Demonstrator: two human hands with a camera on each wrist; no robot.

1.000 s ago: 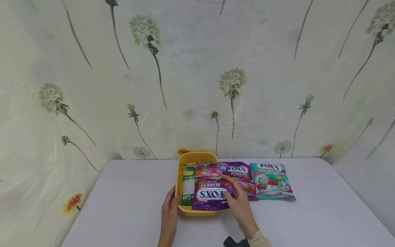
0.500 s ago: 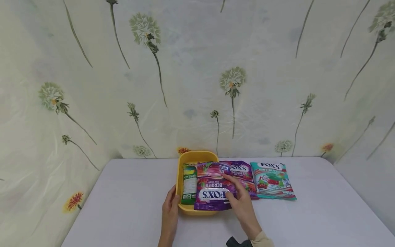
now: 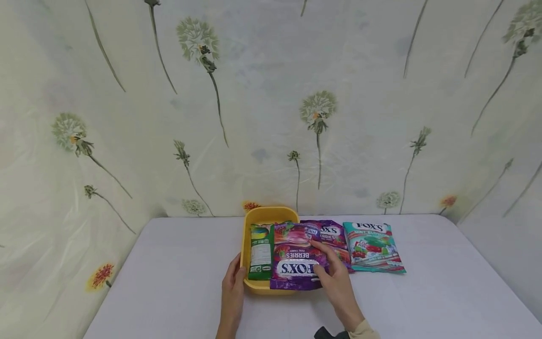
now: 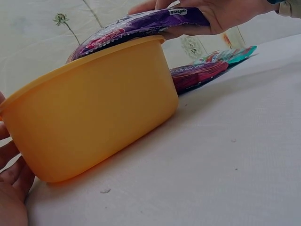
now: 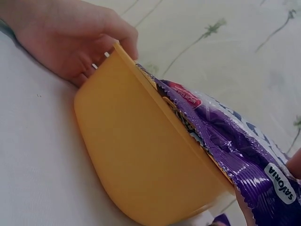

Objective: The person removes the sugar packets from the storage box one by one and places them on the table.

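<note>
My right hand (image 3: pixel 337 285) grips a purple Fox's Berries candy bag (image 3: pixel 296 256) by its right side, thumb and a finger on top. This bag lies above the right part of a yellow plastic tub (image 3: pixel 268 215), near its rim in the left wrist view. At the tub's left side, my left hand (image 3: pixel 233 282) holds the wall, thumb at the rim and fingers along the outside, as the right wrist view shows. Inside the tub lies a green bag (image 3: pixel 261 254), partly covered by the purple one.
Another purple Fox's Berries bag (image 3: pixel 334 233) lies on the white table (image 3: pixel 178 282) right of the tub, partly hidden by the held bag. Farther right is a teal Fox's Mint Blossom bag (image 3: pixel 374 247). A dandelion-patterned sheet (image 3: pixel 254 117) hangs behind the table.
My right hand has shifted slightly right with the purple candy bag, so more of the green bag shows. The left hand and the tub have stayed in place.
</note>
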